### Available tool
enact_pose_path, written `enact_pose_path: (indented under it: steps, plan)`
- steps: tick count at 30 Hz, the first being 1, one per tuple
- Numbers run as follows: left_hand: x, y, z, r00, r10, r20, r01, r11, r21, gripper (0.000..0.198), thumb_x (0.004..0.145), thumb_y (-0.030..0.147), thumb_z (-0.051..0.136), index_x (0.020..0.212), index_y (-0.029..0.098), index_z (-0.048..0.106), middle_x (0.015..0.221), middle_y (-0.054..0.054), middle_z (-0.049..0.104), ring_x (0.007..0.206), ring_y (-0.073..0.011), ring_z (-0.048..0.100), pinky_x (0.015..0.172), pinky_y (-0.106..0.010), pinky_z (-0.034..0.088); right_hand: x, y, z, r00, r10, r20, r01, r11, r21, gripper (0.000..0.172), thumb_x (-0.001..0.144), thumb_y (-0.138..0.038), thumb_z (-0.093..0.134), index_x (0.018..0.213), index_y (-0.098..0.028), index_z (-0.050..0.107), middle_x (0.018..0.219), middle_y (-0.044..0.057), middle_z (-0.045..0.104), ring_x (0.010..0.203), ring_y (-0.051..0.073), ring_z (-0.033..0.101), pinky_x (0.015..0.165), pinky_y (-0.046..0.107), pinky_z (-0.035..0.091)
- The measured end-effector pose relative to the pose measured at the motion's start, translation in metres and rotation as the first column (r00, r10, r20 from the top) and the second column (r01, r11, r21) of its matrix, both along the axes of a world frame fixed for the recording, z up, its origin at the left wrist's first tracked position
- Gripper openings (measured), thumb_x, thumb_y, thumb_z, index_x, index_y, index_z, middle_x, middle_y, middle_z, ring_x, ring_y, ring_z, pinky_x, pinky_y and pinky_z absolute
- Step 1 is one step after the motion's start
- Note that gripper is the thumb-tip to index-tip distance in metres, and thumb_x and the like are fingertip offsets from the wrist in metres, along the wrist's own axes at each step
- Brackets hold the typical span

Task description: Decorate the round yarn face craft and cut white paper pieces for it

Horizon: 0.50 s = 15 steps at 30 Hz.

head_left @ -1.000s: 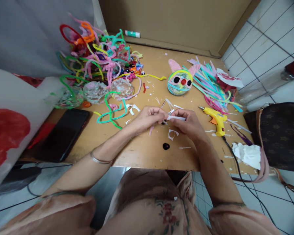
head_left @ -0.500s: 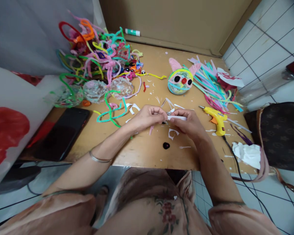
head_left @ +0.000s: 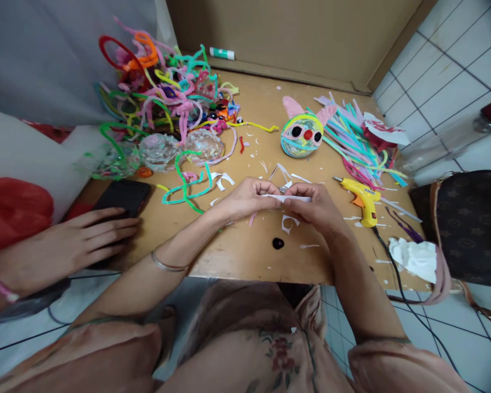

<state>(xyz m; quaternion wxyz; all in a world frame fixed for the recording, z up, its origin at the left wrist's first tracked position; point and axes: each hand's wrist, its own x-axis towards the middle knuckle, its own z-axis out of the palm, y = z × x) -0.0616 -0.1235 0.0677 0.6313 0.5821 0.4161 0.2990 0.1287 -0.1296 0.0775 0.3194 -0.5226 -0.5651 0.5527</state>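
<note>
Between my two hands a narrow white paper strip (head_left: pixel 288 198) is stretched out sideways over the table. My left hand (head_left: pixel 251 197) pinches its left part, and my right hand (head_left: pixel 311 199) pinches the right part. Just behind the fingertips lies a small metallic thing (head_left: pixel 285 187), partly covered, whose kind I cannot make out. White paper scraps (head_left: pixel 289 224) are scattered around the hands. Nearer to me sits a black round piece (head_left: pixel 278 243). Beyond the hands stands a decorated ball (head_left: pixel 300 143) with pink ears, black eyes and a red nose.
A yellow glue gun (head_left: pixel 362 199) with a cord lies at right, near pipe cleaners (head_left: pixel 352 131) and a brown bag (head_left: pixel 470 229). Tangled pipe cleaners (head_left: pixel 180 93) fill the back left. Another person's hand (head_left: pixel 94 237) rests over a black phone (head_left: pixel 125 196). A glue stick (head_left: pixel 221 53) lies at the back.
Another person's hand has come in from the left onto the phone. My left fingers have shifted slightly left, and more of the white strip shows between my hands.
</note>
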Motion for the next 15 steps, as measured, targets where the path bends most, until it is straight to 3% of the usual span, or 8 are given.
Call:
enact_pose_path:
  steps: [15]
  plan:
    - [0.0009, 0.0003, -0.0004, 1.0, 0.018, 0.01, -0.018, 1.0, 0.003, 0.024, 0.072, 0.037, 0.072, 0.076, 0.015, 0.065, 0.058, 0.006, 0.05, 0.043, -0.0045, 0.04, 0.037, -0.017, 0.03, -0.0007, -0.0004, 0.0004, 1.0, -0.002, -0.001, 0.002, 1.0, -0.022, 0.024, 0.063, -0.037, 0.073, 0.069, -0.016, 0.064, 0.05, -0.007, 0.048, 0.043, 0.005, 0.035, 0.042, 0.021, 0.024]
